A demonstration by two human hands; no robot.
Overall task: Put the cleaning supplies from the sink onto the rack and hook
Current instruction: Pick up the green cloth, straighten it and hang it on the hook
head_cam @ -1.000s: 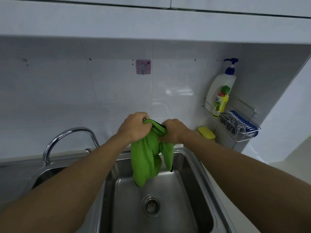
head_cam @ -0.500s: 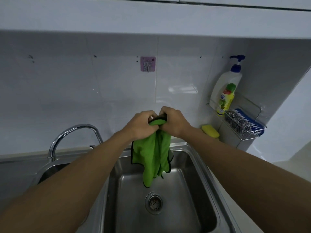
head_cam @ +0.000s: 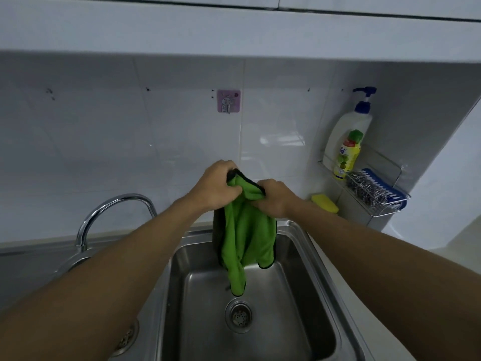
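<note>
Two hands on the green cloth [head_cam: 244, 238], both clamped on its black-trimmed top edge. The left hand [head_cam: 216, 186] bunches the higher corner, and the right hand [head_cam: 276, 198] pinches the edge just beside it. Cloth hangs free over the right basin of the sink [head_cam: 302, 269], lowest tip above the drain [head_cam: 238, 316], not touching the basin floor as far as I can see. Hook [head_cam: 228, 101] is on the tile above the hands, well apart from them, nothing on it.

Step in hand, my read: find a hanging point on the cloth and get it onto the hook. Notes:
- Can't tell if there's a sewn loop; the trim between the hands is too bunched. If none, use a corner of the trim.
- Hook looks like a small prong on a stick-on pad. Present one thin layer, not the wad, or it will likely slide off.
- Lift up, come over the prong from above, then lower. No yanking down; the pad may peel.
- Let go with one hand first, check it bears, then the other.
- Cloth may be wet; let it drip over the basin first.

Rack [head_cam: 390, 208] on the right wall holds a pump bottle [head_cam: 351, 131], yellow bottle [head_cam: 347, 157], steel scourer [head_cam: 367, 188] and blue brush [head_cam: 390, 194]. Yellow sponge [head_cam: 325, 203] sits on the table below the rack, not on it; probably next.
</note>
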